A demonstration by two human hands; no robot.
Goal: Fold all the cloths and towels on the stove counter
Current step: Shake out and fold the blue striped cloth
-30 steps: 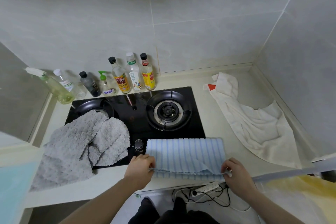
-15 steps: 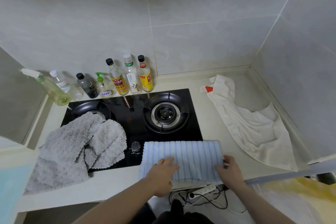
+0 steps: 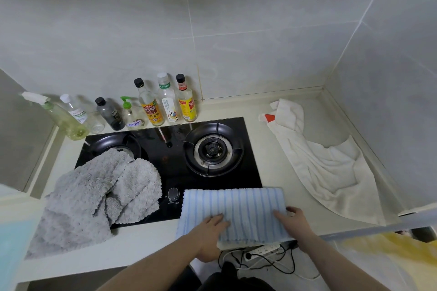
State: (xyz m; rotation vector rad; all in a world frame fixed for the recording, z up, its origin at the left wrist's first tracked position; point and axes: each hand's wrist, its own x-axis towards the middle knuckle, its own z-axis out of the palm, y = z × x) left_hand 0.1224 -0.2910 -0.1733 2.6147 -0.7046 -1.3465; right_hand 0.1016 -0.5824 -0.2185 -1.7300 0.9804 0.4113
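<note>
Looking down from the head camera, I see the blue striped cloth (image 3: 233,212) folded into a rectangle at the front of the counter (image 3: 272,160), its far edge lying over the front strip of the black stove top (image 3: 170,156) just right of the control knob (image 3: 173,194), and its near edge running over the counter's front lip. My left hand (image 3: 208,236) lies flat on the cloth's near left part, fingers straight and released, pressing down rather than gripping. My right hand (image 3: 294,222) rests on the cloth's right edge, fingers extended and loose, with the thumb just off the fabric on the bare counter. To the left, the grey fluffy towel (image 3: 94,198) sits crumpled, covering part of the left burner (image 3: 113,143) and spilling over the stove's left edge onto the counter; it is near the blue cloth but apart from it. To the right, the white towel (image 3: 319,163) sprawls unfolded along the side wall, well apart from my hands, with a strip of bare counter between it and the blue cloth. A row of bottles (image 3: 151,104) stands against the back wall behind the stove. The right burner (image 3: 212,149) is uncovered
</note>
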